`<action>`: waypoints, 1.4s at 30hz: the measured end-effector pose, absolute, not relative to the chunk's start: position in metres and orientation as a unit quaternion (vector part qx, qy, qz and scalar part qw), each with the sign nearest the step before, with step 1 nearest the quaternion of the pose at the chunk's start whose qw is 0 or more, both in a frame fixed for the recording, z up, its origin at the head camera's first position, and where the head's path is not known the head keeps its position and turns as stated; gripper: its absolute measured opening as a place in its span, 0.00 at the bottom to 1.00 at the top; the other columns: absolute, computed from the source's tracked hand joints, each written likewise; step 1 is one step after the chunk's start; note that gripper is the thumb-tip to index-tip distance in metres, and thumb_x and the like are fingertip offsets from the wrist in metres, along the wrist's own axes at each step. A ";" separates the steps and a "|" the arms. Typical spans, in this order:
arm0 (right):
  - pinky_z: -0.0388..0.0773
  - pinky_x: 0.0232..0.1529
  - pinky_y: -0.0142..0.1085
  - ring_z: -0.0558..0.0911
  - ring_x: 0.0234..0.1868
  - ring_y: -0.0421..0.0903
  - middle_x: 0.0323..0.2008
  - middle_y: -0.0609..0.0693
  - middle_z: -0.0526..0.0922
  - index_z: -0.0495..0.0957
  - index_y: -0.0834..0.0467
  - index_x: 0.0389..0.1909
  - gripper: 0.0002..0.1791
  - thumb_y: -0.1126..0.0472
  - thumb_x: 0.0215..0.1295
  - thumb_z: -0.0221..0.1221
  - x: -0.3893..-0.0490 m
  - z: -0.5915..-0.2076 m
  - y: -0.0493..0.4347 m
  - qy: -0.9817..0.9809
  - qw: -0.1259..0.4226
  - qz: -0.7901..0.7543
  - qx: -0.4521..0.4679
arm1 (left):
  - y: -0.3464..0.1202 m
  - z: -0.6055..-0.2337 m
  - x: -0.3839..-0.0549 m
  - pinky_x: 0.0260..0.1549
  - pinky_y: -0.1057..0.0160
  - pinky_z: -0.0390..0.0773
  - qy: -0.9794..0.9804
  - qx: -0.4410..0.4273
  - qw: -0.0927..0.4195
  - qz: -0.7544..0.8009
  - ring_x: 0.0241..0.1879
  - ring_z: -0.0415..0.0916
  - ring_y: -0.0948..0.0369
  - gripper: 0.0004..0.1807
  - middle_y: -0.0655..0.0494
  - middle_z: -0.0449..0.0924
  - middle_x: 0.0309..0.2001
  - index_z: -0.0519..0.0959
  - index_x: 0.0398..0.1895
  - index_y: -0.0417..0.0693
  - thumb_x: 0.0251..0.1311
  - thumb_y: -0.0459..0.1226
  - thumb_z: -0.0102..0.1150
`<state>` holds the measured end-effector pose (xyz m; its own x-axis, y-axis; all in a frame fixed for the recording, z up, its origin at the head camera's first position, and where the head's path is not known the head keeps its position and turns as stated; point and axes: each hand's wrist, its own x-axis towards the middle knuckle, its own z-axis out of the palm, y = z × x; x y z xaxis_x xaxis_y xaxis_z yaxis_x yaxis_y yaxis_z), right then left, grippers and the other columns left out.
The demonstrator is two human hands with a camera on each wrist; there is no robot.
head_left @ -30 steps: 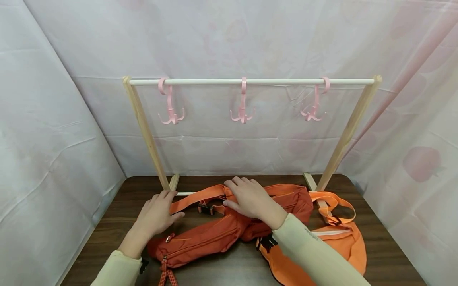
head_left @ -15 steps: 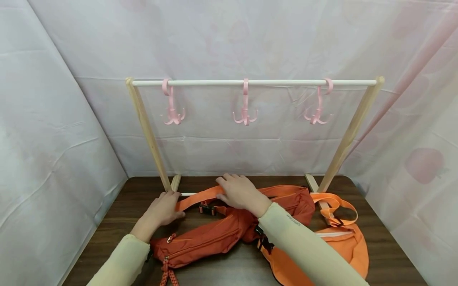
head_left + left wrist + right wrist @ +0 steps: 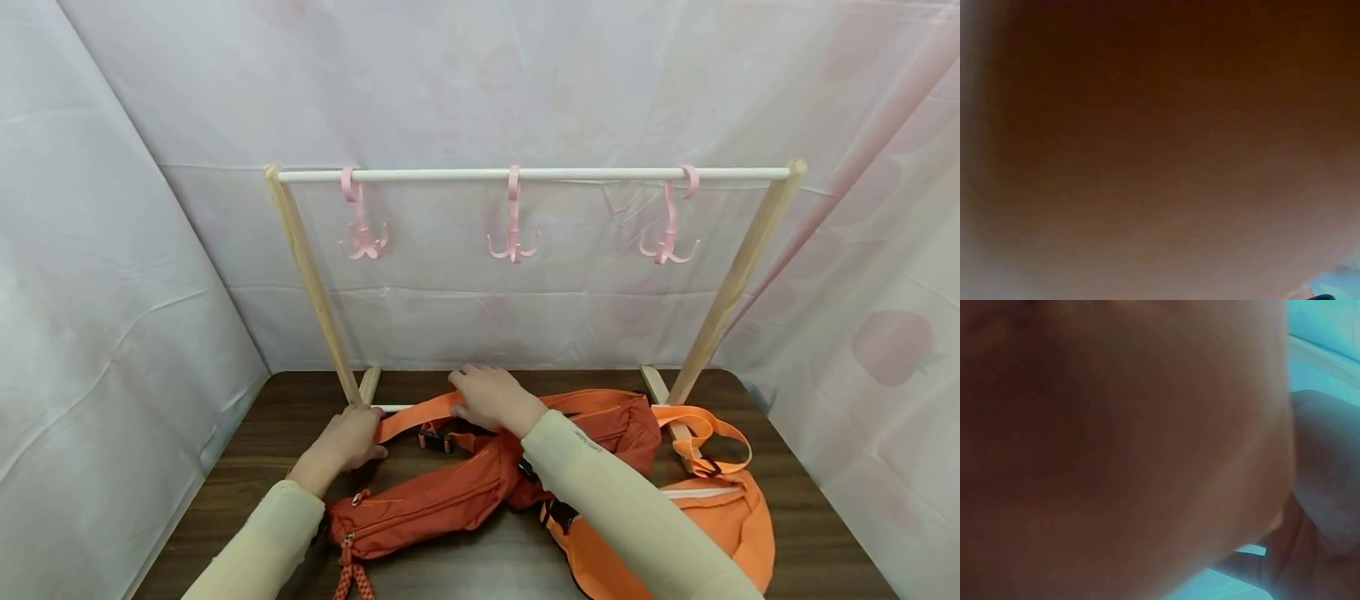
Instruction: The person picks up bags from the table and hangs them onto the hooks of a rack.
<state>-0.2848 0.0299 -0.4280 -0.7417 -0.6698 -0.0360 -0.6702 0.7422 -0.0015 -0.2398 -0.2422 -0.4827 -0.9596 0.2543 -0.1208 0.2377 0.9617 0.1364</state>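
In the head view, a rust-red waist bag (image 3: 427, 512) lies slanted on the table, with braided zip pulls at its left end. Behind it an orange strap (image 3: 418, 414) arches to the left, and a black buckle (image 3: 435, 440) lies inside the loop. My left hand (image 3: 339, 446) holds the strap's left bend. With fingers over its far edge and thumb on the near side, my right hand (image 3: 495, 400) grips the strap farther right. Another rust-red bag part (image 3: 626, 429) lies to the right, partly behind my sleeve. Skin fills most of both wrist views, hiding the grips.
A wooden rack with a white rail (image 3: 435, 175) stands behind the bags. From it hang three pink hooks, at left (image 3: 365, 242), middle (image 3: 513, 242) and right (image 3: 667, 246). A brighter orange bag (image 3: 738, 517) lies at right, partly under my right sleeve.
My right hand has moved left along the strap from the bag's middle. My left hand has shifted slightly right. The bags stay almost where they were.
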 end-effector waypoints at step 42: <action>0.83 0.45 0.37 0.85 0.41 0.40 0.46 0.41 0.87 0.78 0.45 0.69 0.28 0.43 0.71 0.69 -0.278 -0.416 -0.007 0.896 0.001 -0.020 -0.444 | -0.251 -0.418 -0.217 0.18 0.61 0.63 0.964 0.089 -0.075 0.238 0.17 0.64 0.60 0.12 0.55 0.66 0.20 0.66 0.34 0.45 0.59 0.22 0.55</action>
<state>-0.2778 -0.0068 -0.4156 -0.6065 -0.7949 0.0165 -0.7949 0.6057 -0.0370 -0.2167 -0.2514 -0.4177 -0.9730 0.1365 0.1863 0.2074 0.8713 0.4448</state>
